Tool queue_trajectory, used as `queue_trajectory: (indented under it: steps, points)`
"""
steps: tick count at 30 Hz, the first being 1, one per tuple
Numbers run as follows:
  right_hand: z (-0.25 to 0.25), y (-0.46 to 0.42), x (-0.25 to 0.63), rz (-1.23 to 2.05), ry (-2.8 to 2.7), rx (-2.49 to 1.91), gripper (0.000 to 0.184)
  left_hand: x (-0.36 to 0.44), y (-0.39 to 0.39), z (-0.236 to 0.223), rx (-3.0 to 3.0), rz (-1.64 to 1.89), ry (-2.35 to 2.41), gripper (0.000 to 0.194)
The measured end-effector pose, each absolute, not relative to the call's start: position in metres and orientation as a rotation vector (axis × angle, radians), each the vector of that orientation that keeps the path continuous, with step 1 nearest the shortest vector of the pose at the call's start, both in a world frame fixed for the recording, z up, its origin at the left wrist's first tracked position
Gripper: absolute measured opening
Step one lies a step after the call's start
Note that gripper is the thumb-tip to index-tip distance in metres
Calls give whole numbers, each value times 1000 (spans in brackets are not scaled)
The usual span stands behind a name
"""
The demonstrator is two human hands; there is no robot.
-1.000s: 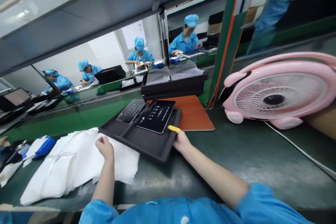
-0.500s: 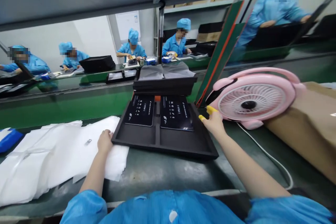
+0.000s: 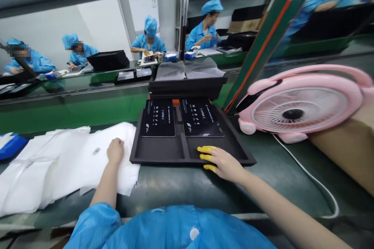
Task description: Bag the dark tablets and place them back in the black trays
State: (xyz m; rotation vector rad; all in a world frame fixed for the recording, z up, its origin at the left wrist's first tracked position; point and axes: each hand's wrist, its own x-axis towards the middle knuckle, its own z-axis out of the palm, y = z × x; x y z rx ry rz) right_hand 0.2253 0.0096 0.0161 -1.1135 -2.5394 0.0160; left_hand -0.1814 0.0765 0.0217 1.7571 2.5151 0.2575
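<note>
A black tray (image 3: 157, 159) with a divider lies in front of me. Two dark tablets (image 3: 159, 118) with white print rest side by side in its back half. Over the tray's front right edge is my right hand (image 3: 223, 163), fingers apart, yellow covers on several fingertips, nothing held. On the left, my left hand (image 3: 115, 151) lies on a stack of white sheet-like sleeves (image 3: 78, 159). Its fingers are curled in, and whatever they may hold is hidden.
Behind the tray stands another black tray (image 3: 187, 87) with translucent bags. A pink fan (image 3: 300, 105) is at the right beside a cardboard box (image 3: 347, 148), its white cord (image 3: 306, 179) on the bench. A blue packet (image 3: 13, 148) lies far left. Several people in blue work across the line.
My right hand has moved from the tray's right side to its front right edge, fingers spreading. The tray sits straighter to me. My left hand stays on the white stack. The view has shifted.
</note>
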Motion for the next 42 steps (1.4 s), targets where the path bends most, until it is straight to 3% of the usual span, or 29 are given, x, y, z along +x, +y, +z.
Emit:
queue_trajectory:
  steps: [6,12,16,20,26,30,35,42]
  points:
    - [21,14,234,131,-2585,-1004,22,-180,74,18,1677,344,2560,23]
    - [64,65,237,148,-2557,-1029,38,-171,81,17,1784,279,2550,28]
    - [92,147,233,-8,-2592,-1281,35,-170,86,16,1760,201,2580,24]
    - [101,228,226,-171,-2470,-1724,45,-172,84,16,1668,296,2649,24]
    - [92,284,219,158,-2373,-2139,48,-177,80,19,1474,653,2669,23]
    - [107,287,216,179,-2398,-2153,42,-178,81,21,1386,810,2641,19]
    - [175,260,224,-39,-2409,-2024,45,-177,80,23,1331,893,2621,17]
    - [235,162,232,-151,-2674,-1754,50,-166,51,61,1220,1443,2576,15]
